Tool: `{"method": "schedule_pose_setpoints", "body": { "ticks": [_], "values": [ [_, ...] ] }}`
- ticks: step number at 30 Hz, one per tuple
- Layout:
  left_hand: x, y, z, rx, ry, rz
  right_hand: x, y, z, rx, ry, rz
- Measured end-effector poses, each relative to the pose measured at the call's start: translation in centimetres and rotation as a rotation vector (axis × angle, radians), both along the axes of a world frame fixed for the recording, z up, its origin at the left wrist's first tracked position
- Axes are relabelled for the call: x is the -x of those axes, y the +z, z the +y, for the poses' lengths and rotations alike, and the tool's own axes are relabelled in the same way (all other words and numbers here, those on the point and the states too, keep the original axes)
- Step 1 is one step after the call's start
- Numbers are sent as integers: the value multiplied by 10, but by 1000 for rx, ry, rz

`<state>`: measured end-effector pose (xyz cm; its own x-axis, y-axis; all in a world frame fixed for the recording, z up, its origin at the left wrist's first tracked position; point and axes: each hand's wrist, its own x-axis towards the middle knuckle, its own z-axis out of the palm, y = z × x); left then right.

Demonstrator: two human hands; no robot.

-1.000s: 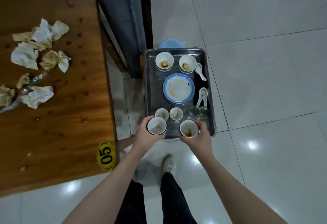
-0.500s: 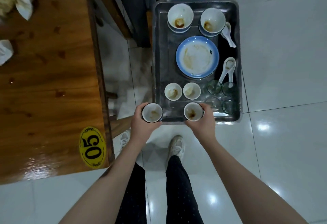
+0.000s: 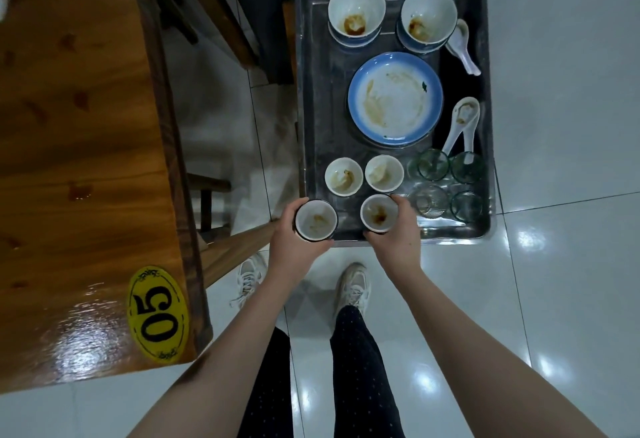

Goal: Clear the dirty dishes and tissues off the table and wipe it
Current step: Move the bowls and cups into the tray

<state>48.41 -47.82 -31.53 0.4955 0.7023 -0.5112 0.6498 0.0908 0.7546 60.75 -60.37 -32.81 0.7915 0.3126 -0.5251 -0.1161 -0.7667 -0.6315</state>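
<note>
- We're standing on the tile floor, shoes pointing at the tray.
- Our left hand is gripping the left cup with fingers curled round its side. The cup is sitting over the tray's near-left corner, overlapping the rim.
- Our right hand is gripping the right cup, fingers wrapped round it, just inside the near rim. We can't tell if it's touching the tray bottom.
- Both cups are showing brown residue.
- Just beyond, two small cups are sitting side by side, with four glasses clustered to their right.
- Mid-tray, a smeared blue-rimmed plate is lying flat, with spoons just right of it, handles toward the glasses.
- At the far end, two stained bowls are sitting on stacks, with another spoon beside the right one.
- On our left, the wooden table is showing stain spots, with the 05 tag at its near corner.
</note>
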Motion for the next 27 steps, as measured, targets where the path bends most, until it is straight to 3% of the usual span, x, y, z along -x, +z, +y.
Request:
{"method": "schedule_pose_setpoints", "body": {
  "ticks": [9,20,27],
  "values": [
    [-22,-3,-10,37,-38,16,-4,32,-22,-77,-1,-51],
    [-33,-23,-27,-166,-67,153,-6,27,-47,-97,-32,-85],
    [-35,-23,-26,-122,-126,172,-6,33,-53,-98,-11,-95]
  ]
}}
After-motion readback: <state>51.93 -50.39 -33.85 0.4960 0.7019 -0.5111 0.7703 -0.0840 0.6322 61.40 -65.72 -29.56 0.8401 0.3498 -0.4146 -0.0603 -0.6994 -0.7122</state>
